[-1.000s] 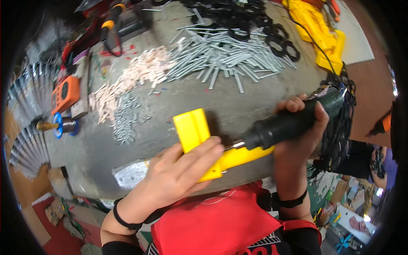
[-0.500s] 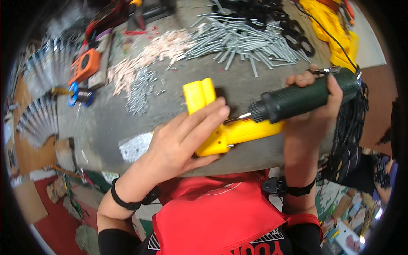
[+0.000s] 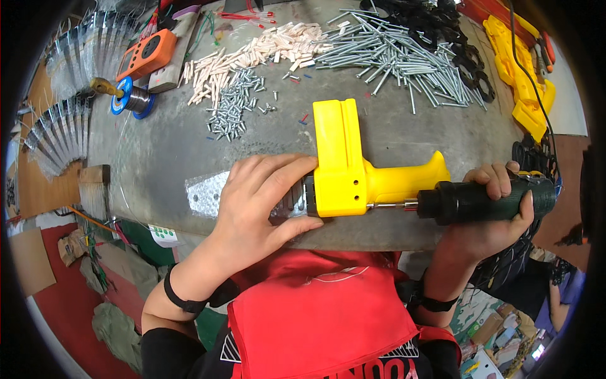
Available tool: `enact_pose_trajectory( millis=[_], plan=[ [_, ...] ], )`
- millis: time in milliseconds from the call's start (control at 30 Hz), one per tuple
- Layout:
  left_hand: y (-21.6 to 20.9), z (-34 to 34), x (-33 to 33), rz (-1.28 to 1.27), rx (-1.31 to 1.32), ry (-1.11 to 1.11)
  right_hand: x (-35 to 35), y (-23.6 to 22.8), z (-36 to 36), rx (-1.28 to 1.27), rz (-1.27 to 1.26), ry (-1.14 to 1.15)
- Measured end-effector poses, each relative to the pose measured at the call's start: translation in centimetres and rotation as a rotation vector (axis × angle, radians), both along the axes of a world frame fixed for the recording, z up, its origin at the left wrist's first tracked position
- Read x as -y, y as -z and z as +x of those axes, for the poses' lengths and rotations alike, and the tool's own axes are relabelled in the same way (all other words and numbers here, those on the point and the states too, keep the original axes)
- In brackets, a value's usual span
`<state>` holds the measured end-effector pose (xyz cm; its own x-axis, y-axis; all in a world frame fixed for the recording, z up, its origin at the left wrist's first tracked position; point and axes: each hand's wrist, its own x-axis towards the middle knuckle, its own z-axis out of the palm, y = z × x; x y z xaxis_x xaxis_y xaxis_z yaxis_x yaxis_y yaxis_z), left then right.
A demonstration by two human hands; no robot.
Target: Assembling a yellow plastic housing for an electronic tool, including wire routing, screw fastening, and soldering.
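Note:
My left hand [image 3: 252,196] is wrapped round the front of a yellow pistol-grip tool body [image 3: 338,158], fingers over its far side and thumb on its near side. A flat silver piece with holes, seemingly in clear plastic wrap [image 3: 205,194], sticks out from under that hand to the left. The yellow handle extends to the right. My right hand [image 3: 495,208] is closed round a dark electric screwdriver [image 3: 457,202], held level. Its long metal bit points left and meets the lower right edge of the yellow body.
Small screws [image 3: 233,107], pale plugs [image 3: 252,54] and long bolts [image 3: 398,57] lie in piles across the bench. Black rings [image 3: 476,79] and yellow shells [image 3: 521,69] sit far right. An orange device [image 3: 146,54] and a solder spool [image 3: 134,100] stand left. A cord [image 3: 527,76] hangs at right.
The yellow body has turned and shifted right, and my left hand now holds its front end. The screwdriver has moved down and right, levelling out, its bit now at the body's right edge.

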<state>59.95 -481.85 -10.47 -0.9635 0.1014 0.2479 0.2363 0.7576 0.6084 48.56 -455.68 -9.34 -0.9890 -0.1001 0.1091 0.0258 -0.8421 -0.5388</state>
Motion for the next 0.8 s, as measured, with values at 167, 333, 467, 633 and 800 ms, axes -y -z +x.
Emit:
enact_pose_trajectory(
  millis=[167, 333, 467, 633, 800],
  plan=[
    [0.2, 0.3, -0.1, 0.051, 0.017, -0.056, -0.7, 0.4, -0.1, 0.03, -0.098, -0.016],
    [0.6, 0.3, 0.2, 0.033, -0.03, -0.045, -0.3, 0.9, 0.0, 0.029, -0.066, -0.01],
    [0.6, 0.5, 0.0, 0.005, -0.044, -0.045, -0.1, 1.2, 0.1, 0.03, -0.219, -0.05],
    [0.9, 0.3, 0.0, 0.018, -0.086, -0.03, 0.3, 1.5, -0.1, 0.048, -0.31, -0.076],
    [0.9, 0.4, 0.0, 0.029, -0.101, -0.036, 0.1, 1.6, 0.1, 0.032, -0.258, -0.055]
  ],
)
